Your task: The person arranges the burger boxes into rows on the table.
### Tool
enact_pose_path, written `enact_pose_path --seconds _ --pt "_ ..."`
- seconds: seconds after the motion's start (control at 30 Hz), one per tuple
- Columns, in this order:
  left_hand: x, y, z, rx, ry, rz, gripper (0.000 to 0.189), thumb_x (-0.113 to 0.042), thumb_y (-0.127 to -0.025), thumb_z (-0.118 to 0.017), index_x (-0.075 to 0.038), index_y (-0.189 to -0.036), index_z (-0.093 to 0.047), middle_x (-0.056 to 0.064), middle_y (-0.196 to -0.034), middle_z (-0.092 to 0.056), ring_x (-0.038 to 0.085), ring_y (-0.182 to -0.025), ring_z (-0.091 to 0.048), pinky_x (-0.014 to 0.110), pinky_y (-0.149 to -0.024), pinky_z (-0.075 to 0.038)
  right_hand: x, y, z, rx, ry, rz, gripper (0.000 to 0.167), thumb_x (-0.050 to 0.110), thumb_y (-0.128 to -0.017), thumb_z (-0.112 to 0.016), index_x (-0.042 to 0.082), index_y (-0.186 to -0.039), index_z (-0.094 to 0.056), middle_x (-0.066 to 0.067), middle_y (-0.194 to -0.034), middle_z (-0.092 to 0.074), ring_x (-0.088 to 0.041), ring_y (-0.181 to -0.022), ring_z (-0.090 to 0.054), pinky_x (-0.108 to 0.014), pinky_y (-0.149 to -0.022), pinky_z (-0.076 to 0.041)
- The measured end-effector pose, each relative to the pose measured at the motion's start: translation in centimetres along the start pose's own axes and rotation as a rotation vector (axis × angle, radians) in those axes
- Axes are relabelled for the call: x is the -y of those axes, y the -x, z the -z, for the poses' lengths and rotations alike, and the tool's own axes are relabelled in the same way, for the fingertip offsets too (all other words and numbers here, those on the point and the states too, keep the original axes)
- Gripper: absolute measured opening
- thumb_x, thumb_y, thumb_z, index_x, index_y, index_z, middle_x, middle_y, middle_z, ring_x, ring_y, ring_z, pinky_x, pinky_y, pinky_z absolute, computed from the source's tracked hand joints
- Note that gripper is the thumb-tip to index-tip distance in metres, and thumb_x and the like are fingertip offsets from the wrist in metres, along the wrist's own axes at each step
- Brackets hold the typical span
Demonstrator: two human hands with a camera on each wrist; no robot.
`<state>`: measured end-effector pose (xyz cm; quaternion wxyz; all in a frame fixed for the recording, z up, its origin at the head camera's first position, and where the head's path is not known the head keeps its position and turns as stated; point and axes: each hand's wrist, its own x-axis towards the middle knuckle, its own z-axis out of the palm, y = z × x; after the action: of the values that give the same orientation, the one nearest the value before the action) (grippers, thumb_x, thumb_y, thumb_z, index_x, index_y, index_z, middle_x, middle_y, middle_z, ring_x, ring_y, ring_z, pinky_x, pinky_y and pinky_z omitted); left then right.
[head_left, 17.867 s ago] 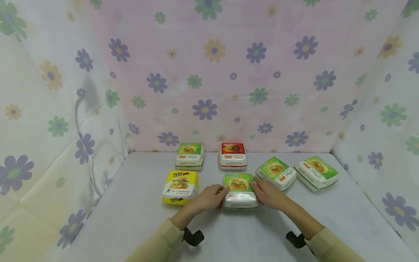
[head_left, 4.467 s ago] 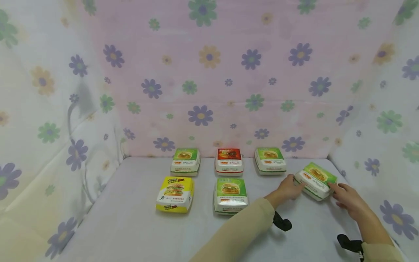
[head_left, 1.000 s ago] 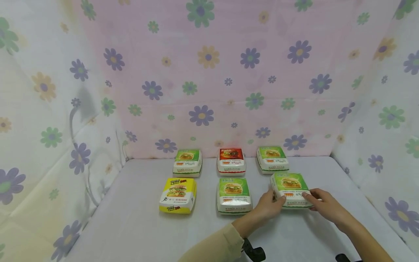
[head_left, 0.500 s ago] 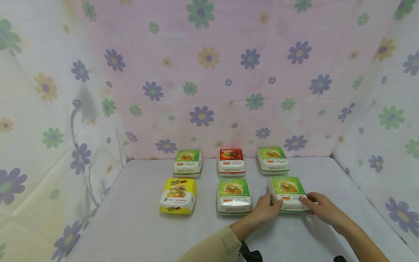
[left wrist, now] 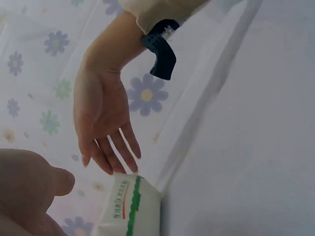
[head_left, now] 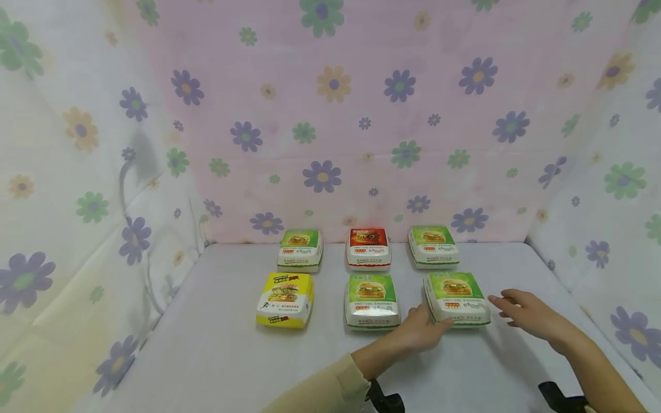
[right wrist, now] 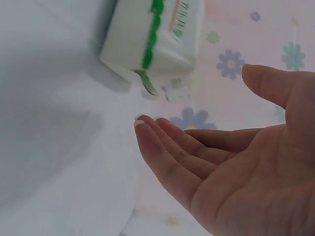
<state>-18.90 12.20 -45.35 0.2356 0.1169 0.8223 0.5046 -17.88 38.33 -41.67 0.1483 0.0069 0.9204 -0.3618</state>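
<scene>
A green-and-white burger box (head_left: pixel 458 299) stands at the front right of the table, its lid up. My left hand (head_left: pixel 420 331) is at the box's near left corner, fingers loosely extended; whether it still touches the box cannot be told. To the right of the same box, a small gap away, my right hand (head_left: pixel 532 314) has its fingers spread with nothing in them. The right wrist view shows that hand (right wrist: pixel 236 162) palm up, apart from the box (right wrist: pixel 157 39). In the left wrist view the box (left wrist: pixel 123 206) lies between the two hands.
Left of it in the front row are another green box (head_left: pixel 372 303) and a yellow one (head_left: pixel 285 300). Behind stand a green box (head_left: pixel 299 251), a red one (head_left: pixel 368 250) and a green one (head_left: pixel 432 248). A flowered cloth (head_left: pixel 330 132) encloses the white table (head_left: pixel 222 355).
Earlier, the right-hand boxes stood askew; now they sit in two rows. Within the last half second both hands have loosened from the front right box, and the right hand has drawn away rightward.
</scene>
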Motion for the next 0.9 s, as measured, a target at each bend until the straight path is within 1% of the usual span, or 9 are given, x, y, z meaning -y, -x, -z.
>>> enact_pose_path --seconds 0.13,0.2,0.27,0.33,0.43,0.53,0.6,0.77,0.9 --pt "-0.7 2.2 2.1 0.156 -0.036 -0.084 0.065 -0.042 -0.101 -0.062 -0.009 -0.153 -0.040 0.013 -0.149 -0.047 0.023 -0.127 -0.053 0.043 -0.098 -0.050 0.0 0.6 1.8 -0.016 0.050 0.016 0.083 0.047 -0.111 -0.037 -0.028 -0.143 -0.023 -0.047 -0.140 -0.042 -0.050 -0.116 -0.061 -0.057 -0.092 -0.054" --pt "-0.8 3.5 3.3 0.221 -0.045 -0.159 0.062 -0.041 -0.103 -0.060 -0.010 -0.153 -0.041 0.005 -0.146 -0.049 0.014 -0.120 -0.056 0.035 -0.093 -0.052 -0.1 1.0 2.5 -0.030 0.073 0.029 0.081 0.046 -0.111 -0.037 -0.026 -0.144 -0.024 -0.046 -0.141 -0.042 -0.052 -0.117 -0.059 -0.059 -0.090 -0.054" --pt "-0.7 4.7 4.7 0.261 -0.051 -0.247 0.059 -0.040 -0.104 -0.059 -0.012 -0.153 -0.041 -0.003 -0.144 -0.050 0.006 -0.118 -0.057 0.027 -0.090 -0.053 -0.1 1.3 2.9 -0.063 0.103 0.058 0.077 0.044 -0.111 -0.038 -0.025 -0.145 -0.026 -0.045 -0.142 -0.041 -0.055 -0.119 -0.056 -0.060 -0.087 -0.054" --pt "-0.5 5.8 6.2 0.258 -0.076 -0.355 0.054 -0.038 -0.105 -0.059 -0.016 -0.152 -0.043 -0.009 -0.141 -0.052 0.001 -0.118 -0.056 0.021 -0.091 -0.051 -0.1 1.4 3.2 -0.108 0.129 0.098 0.073 0.041 -0.111 -0.040 -0.023 -0.145 -0.029 -0.045 -0.142 -0.042 -0.059 -0.121 -0.053 -0.061 -0.084 -0.054" --pt "0.0 7.2 8.8 0.178 -0.123 -0.509 0.050 -0.034 -0.105 -0.059 -0.020 -0.150 -0.044 -0.007 -0.144 -0.051 0.003 -0.121 -0.056 0.023 -0.095 -0.051 0.1 1.3 3.3 -0.206 0.167 0.156 0.067 0.038 -0.111 -0.043 -0.019 -0.146 -0.033 -0.042 -0.140 -0.045 -0.062 -0.123 -0.048 -0.065 -0.084 -0.053" --pt "0.8 8.4 11.6 0.033 -0.184 -0.591 0.047 -0.033 -0.105 -0.060 -0.022 -0.148 -0.047 -0.005 -0.144 -0.053 0.009 -0.123 -0.056 0.030 -0.099 -0.052 0.3 0.9 3.2 -0.300 0.189 0.237 0.063 0.033 -0.110 -0.047 -0.017 -0.146 -0.034 -0.042 -0.139 -0.046 -0.062 -0.122 -0.047 -0.070 -0.088 -0.048" --pt "1.6 8.9 13.3 -0.075 -0.216 -0.607 0.045 -0.030 -0.104 -0.063 -0.022 -0.146 -0.049 -0.006 -0.142 -0.055 0.012 -0.123 -0.056 0.033 -0.099 -0.053 0.3 0.5 3.1 -0.357 0.193 0.304 0.060 0.028 -0.109 -0.050 -0.017 -0.146 -0.035 -0.041 -0.139 -0.046 -0.061 -0.123 -0.046 -0.072 -0.091 -0.044" --pt "3.8 9.9 17.4 -0.315 -0.308 -0.575 0.044 -0.024 -0.100 -0.069 -0.020 -0.142 -0.055 -0.007 -0.140 -0.057 0.012 -0.123 -0.056 0.040 -0.100 -0.052 -0.4 0.0 2.6 -0.447 0.206 0.402 0.057 0.022 -0.107 -0.055 -0.014 -0.146 -0.037 -0.041 -0.141 -0.042 -0.062 -0.125 -0.040 -0.077 -0.089 -0.037" --pt "5.7 10.1 20.7 -0.454 -0.385 -0.593 0.044 -0.022 -0.099 -0.070 -0.016 -0.140 -0.057 -0.003 -0.139 -0.059 0.018 -0.126 -0.057 0.049 -0.104 -0.049 -1.2 -0.6 2.7 -0.520 0.251 0.440 0.059 0.021 -0.106 -0.058 -0.013 -0.148 -0.035 -0.041 -0.144 -0.036 -0.065 -0.128 -0.035 -0.080 -0.094 -0.031"
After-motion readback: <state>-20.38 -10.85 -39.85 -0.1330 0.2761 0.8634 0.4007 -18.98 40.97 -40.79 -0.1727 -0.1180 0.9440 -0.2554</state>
